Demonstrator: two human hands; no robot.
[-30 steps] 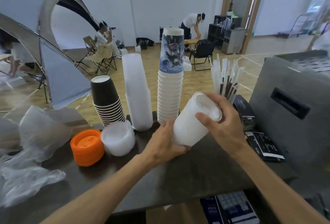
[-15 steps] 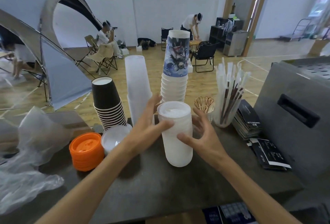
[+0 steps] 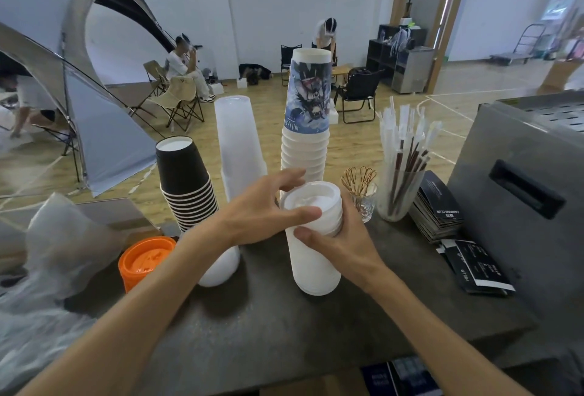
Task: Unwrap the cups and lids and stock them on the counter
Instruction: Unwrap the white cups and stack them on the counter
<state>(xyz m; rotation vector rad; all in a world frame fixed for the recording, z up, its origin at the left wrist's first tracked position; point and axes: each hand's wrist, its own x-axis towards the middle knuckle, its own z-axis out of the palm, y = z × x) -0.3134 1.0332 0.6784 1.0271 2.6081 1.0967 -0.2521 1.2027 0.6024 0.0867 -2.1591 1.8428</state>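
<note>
- A stack of white lids [image 3: 314,237] is standing upright on the dark counter [image 3: 284,326], near its middle, with both hands closing around its upper part.
- The left hand [image 3: 262,210] is curling round the top of the stack, thumb lying across the front rim and fingers reaching behind.
- The right hand [image 3: 344,237] is gripping the stack from the right side, thumb pressing on the front a little below the top.
- Crowding in just behind it are three taller columns: a stack of black paper cups [image 3: 186,184], a stack of clear plastic cups [image 3: 240,149] and a stack of white printed cups [image 3: 306,124].
- The left forearm is covering the foot of the clear stack and part of a low white pile [image 3: 218,269], possibly more lids; the view is too blocked to tell.
- One pile of orange lids [image 3: 143,261] is sitting at the left, beside crumpled clear wrapping [image 3: 53,256].
- To the right, one small glass of gold clips [image 3: 360,188], one jar of wrapped straws [image 3: 401,168] and a pile of black cards [image 3: 437,206] are standing before a grey metal machine [image 3: 521,193].
</note>
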